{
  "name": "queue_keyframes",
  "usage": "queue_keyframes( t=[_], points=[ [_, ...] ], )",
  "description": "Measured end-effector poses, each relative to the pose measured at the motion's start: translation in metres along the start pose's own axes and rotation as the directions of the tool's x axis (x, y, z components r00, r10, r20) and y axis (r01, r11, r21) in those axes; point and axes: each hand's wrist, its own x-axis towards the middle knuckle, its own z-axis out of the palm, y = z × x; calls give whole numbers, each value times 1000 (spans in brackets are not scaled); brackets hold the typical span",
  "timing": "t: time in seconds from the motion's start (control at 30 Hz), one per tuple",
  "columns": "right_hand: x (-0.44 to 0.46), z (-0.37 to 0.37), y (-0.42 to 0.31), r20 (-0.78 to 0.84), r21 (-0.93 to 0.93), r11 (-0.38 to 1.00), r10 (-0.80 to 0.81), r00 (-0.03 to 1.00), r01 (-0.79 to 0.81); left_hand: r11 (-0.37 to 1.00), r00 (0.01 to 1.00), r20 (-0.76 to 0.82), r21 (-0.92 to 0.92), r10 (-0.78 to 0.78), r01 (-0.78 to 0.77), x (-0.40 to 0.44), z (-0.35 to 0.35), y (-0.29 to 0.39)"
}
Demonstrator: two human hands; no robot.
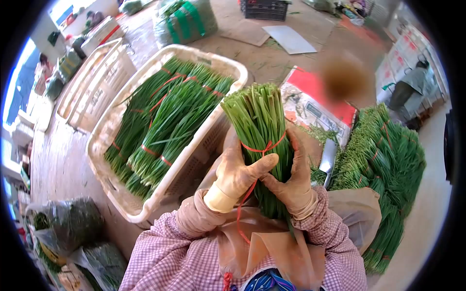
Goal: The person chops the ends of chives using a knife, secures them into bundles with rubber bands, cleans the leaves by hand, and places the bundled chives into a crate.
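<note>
A thick bundle of green garlic chives [259, 114] stands upright in front of my chest, its cut pale ends on top. Both my hands wear tan, soiled gloves. My left hand [236, 174] is closed round the bundle's left side, thumb laid across the front. On the opposite side my right hand [294, 177] grips it too, thumb pointing inward. A red tie [265, 149] circles the bundle just above my thumbs, and a loose tail hangs down over my brown apron [262, 242].
Left of me a white plastic crate [238, 72] holds several tied bundles. More chives [383, 179] are heaped at my right, beside a metal blade [328, 157] and a red-and-white board [315, 99]. Filled plastic bags [73, 223] stand at lower left. Another person [412, 85] bends at far right.
</note>
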Motion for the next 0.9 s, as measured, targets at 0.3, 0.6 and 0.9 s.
queue_keyframes(
  t=[0.3, 0.6, 0.9],
  points=[
    [11, -65, 3, -84, -377, 896, -285, 955, 235, 981, 967, 196, -130, 165, -141, 67, 64, -14],
    [16, -117, -37, 76, -778, 529, -455, 887, 338, 951, 916, 300, -235, 266, -200, 71, 90, -58],
    [37, -103, -11, -6, -523, 841, -166, 986, 139, 944, 935, 162, 48, 316, -327, 82, 70, -98]
  ],
)
